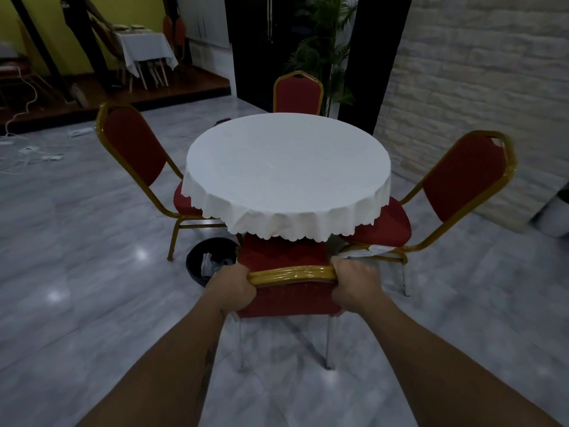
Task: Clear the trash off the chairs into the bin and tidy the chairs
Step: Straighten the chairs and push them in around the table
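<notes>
A red chair with a gold frame stands right in front of me, its seat partly under the round white-clothed table. My left hand grips the left end of its top rail and my right hand grips the right end. A black bin holding white paper trash sits on the floor just left of this chair. Three more red chairs surround the table: one at left, one at the far side, one at right. A white scrap lies at the right chair's seat edge.
Grey glossy tile floor spreads all around. A raised wooden platform with another clothed table lies at the back left, with white cables and adapters on the floor nearby. A potted palm and a pale brick wall stand behind the table.
</notes>
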The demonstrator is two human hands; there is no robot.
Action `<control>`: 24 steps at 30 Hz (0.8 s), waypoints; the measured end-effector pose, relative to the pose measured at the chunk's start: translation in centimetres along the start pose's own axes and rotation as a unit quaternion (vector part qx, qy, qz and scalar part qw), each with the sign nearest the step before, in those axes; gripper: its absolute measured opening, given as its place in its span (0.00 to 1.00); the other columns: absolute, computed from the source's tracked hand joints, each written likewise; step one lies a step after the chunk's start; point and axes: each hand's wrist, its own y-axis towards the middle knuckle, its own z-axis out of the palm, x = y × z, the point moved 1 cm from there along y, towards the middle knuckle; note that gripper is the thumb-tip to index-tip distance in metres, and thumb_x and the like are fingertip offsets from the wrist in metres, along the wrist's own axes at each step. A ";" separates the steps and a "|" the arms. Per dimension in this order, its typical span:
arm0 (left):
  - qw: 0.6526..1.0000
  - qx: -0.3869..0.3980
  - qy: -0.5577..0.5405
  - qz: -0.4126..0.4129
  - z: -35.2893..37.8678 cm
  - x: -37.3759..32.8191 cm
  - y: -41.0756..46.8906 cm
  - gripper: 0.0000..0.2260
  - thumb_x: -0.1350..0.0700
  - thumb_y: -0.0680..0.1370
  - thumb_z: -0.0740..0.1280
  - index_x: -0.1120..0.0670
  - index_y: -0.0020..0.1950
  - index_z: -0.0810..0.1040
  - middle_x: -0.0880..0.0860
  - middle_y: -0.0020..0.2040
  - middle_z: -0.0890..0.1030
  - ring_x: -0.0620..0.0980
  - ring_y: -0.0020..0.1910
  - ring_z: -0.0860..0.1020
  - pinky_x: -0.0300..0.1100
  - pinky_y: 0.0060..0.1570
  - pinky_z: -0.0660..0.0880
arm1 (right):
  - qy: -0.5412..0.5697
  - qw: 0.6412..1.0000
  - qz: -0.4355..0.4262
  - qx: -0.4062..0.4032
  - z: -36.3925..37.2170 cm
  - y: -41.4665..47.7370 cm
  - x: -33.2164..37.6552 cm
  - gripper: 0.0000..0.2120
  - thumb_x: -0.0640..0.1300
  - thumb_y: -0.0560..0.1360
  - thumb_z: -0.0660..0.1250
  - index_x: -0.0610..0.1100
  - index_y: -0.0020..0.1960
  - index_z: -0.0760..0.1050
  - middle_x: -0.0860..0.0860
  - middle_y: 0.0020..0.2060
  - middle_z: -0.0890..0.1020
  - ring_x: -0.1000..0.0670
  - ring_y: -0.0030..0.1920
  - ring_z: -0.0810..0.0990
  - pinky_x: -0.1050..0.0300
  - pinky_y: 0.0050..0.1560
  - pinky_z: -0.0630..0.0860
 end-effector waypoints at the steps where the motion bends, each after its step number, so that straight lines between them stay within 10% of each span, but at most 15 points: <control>1: 1.000 0.003 -0.005 0.001 0.1 0.1 0.2 0.02 0.56 0.63 0.61 0.52 0.30 0.69 0.50 0.28 0.72 0.48 0.28 0.73 0.37 0.26 0.69 | -0.002 1.000 0.000 0.003 0.0 0.2 0.0 0.13 0.41 0.66 0.67 0.51 0.46 0.66 0.53 0.40 0.72 0.43 0.50 0.79 0.48 0.52 0.73; 24: 1.000 -0.017 -0.005 0.003 -2.9 4.5 2.8 0.08 0.59 0.65 0.64 0.51 0.42 0.75 0.51 0.38 0.78 0.49 0.39 0.78 0.50 0.43 0.81 | 0.046 0.998 0.029 0.014 0.2 2.5 5.3 0.14 0.42 0.67 0.68 0.51 0.48 0.68 0.53 0.42 0.74 0.44 0.50 0.77 0.42 0.56 0.72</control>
